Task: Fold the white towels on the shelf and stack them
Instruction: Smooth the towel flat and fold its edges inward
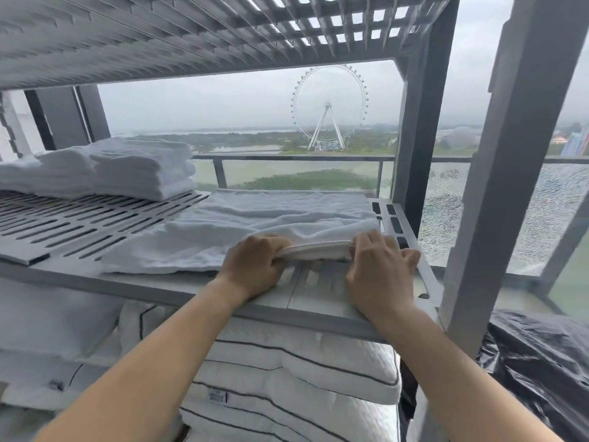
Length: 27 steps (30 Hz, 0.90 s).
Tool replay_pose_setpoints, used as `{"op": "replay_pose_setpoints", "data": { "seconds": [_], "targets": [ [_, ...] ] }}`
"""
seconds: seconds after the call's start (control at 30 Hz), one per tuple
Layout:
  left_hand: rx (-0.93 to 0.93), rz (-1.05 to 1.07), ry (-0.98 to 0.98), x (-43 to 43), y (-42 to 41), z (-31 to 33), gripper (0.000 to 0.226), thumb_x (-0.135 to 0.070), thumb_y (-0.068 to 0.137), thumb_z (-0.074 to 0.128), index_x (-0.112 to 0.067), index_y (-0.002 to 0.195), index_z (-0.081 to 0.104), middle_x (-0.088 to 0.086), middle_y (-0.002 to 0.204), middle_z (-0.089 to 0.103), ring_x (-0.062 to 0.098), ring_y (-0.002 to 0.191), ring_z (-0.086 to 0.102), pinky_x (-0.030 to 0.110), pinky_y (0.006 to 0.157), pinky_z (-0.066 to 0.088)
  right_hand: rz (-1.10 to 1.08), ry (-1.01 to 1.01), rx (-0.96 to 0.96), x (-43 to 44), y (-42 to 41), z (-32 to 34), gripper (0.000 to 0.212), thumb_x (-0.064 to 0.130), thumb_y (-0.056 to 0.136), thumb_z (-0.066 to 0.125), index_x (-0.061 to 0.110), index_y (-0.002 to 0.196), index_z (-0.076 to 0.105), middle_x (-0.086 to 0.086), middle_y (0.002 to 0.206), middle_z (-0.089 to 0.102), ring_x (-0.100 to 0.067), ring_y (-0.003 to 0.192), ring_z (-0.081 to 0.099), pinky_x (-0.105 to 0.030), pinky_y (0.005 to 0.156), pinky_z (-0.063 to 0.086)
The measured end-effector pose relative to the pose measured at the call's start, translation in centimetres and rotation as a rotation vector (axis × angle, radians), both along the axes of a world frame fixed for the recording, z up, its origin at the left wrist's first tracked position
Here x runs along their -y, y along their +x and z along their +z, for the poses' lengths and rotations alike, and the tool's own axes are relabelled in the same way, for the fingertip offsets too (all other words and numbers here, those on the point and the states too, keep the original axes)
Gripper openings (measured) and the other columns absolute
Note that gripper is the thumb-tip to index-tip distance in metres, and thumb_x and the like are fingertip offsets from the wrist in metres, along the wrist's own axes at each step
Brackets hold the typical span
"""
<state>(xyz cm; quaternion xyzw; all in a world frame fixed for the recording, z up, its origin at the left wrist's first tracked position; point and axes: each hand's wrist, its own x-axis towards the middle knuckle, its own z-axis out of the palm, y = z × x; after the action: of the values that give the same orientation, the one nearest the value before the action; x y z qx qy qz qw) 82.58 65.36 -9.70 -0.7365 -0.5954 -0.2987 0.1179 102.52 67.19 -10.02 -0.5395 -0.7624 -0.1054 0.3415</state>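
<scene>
White towel (pixel 255 218) spread rumpled on slotted shelf (pixel 79 224) right side, near edge bunched up; folded towel stack (pixel 140 167) back left, maybe two piles.

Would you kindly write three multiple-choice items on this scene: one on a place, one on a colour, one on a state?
1. Where are the folded towels?
A) back left of the shelf
B) below the shelf
C) outside

2. What colour are the lines on the pillows?
A) red
B) dark
C) green

3. What are the left hand and right hand doing?
A) hanging idle
B) gripping the near edge of the spread towel
C) lifting a pillow

Answers: 1 A, they sit far left; 2 B, thin dark piping on white; 3 B, both curl round the hem.
</scene>
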Motion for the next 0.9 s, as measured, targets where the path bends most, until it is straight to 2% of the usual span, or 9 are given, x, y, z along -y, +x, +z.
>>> {"op": "replay_pose_setpoints", "data": {
  "seconds": [0.1,0.2,0.27,0.4,0.5,0.67,0.77,0.83,0.9],
  "targets": [
    [0.011,0.060,-0.066,0.9,-3.6,-0.2,0.020,-0.020,0.088,0.053,-0.026,0.097,0.070,-0.005,0.097,0.067,0.022,0.092,0.061,0.033,0.073,0.048,0.031,-0.048,0.133,-0.1,-0.7,0.1,0.006,0.014,0.079,0.043,0.016,0.084,0.045,0.000,0.089,0.043,-0.021,0.088,0.042,-0.037,0.073,0.015],
    [0.057,-0.008,-0.113,1.1,-4.4,0.1,0.024,-0.016,0.087,0.052,-0.022,0.103,0.068,0.000,0.105,0.067,0.023,0.097,0.061,0.032,0.078,0.047,0.246,-0.112,0.316,-0.1,-4.1,0.7,0.028,0.029,0.084,0.049,0.017,0.109,0.045,-0.002,0.104,0.050,-0.023,0.100,0.046,-0.040,0.078,0.026],
    [0.031,-0.041,-0.131,1.1,-4.2,0.1,0.027,-0.016,0.087,0.051,-0.021,0.110,0.064,0.003,0.113,0.066,0.024,0.102,0.060,0.032,0.083,0.047,0.337,-0.153,0.354,0.0,-6.9,1.0,0.032,0.023,0.086,0.048,0.016,0.117,0.045,-0.005,0.112,0.051,-0.025,0.107,0.047,-0.038,0.082,0.035],
    [-0.004,0.026,-0.188,2.0,-7.6,0.4,0.033,-0.010,0.084,0.050,-0.024,0.112,0.059,0.002,0.117,0.062,0.027,0.105,0.057,0.038,0.084,0.048,0.342,-0.211,0.211,-0.7,-8.5,0.6,0.015,0.011,0.087,0.038,0.015,0.096,0.050,-0.006,0.106,0.053,-0.026,0.103,0.049,-0.030,0.070,0.035],
    [-0.102,0.133,-0.248,3.0,-11.6,0.7,0.019,-0.009,0.083,0.050,-0.023,0.091,0.060,-0.002,0.101,0.059,0.025,0.098,0.056,0.035,0.076,0.048,0.263,-0.151,0.056,-1.1,-8.0,-0.2,0.016,0.009,0.085,0.037,0.017,0.072,0.040,-0.003,0.083,0.050,-0.028,0.088,0.051,-0.031,0.062,0.033],
    [-0.107,0.171,-0.201,4.2,-15.8,0.5,0.034,0.000,0.080,0.048,-0.025,0.095,0.064,-0.003,0.102,0.061,0.023,0.098,0.057,0.033,0.073,0.046,0.114,-0.122,0.068,-1.1,-8.5,-0.5,0.018,0.007,0.083,0.037,0.018,0.068,0.040,-0.003,0.078,0.051,-0.029,0.081,0.054,-0.031,0.060,0.033],
    [-0.012,0.057,-0.172,5.0,-17.7,0.3,0.037,0.008,0.073,0.048,-0.016,0.091,0.069,0.000,0.097,0.067,0.022,0.098,0.059,0.031,0.077,0.046,0.140,-0.152,0.167,-0.8,-9.3,-0.1,0.010,0.013,0.080,0.044,0.018,0.083,0.052,-0.003,0.094,0.057,-0.027,0.096,0.055,-0.031,0.069,0.040],
    [0.027,-0.045,-0.209,5.5,-18.5,0.5,0.049,0.014,0.070,0.046,-0.013,0.102,0.071,0.001,0.107,0.068,0.017,0.105,0.058,0.025,0.089,0.044,0.303,-0.233,0.233,-0.5,-10.9,0.4,0.034,0.016,0.078,0.049,0.024,0.109,0.058,0.003,0.117,0.056,-0.020,0.113,0.049,-0.031,0.087,0.043],
    [0.038,-0.099,-0.264,5.9,-19.2,0.5,0.058,0.017,0.071,0.042,-0.015,0.112,0.068,-0.002,0.119,0.064,0.012,0.116,0.053,0.011,0.097,0.035,0.459,-0.342,0.240,0.1,-13.1,0.7,0.050,0.013,0.081,0.046,0.033,0.126,0.054,0.011,0.135,0.047,-0.013,0.127,0.040,-0.030,0.103,0.035]
  ]
}}
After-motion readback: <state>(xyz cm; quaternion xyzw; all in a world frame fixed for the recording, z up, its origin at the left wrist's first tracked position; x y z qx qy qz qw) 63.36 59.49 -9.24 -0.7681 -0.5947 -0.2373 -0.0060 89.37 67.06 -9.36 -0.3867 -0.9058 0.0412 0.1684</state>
